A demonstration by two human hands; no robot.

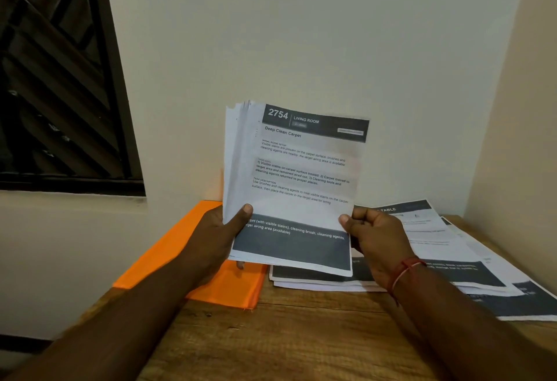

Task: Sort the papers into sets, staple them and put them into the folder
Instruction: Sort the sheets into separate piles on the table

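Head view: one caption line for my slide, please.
Left hand and right hand hold a paper stack above an orange folder and loose sheets.

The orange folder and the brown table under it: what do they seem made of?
Orange flat folder: probably matte card or fabric-covered board; even colour, no gloss, frayed bottom corner. Brown table: wood or wood-look laminate; grain lines and small knots, dull finish.
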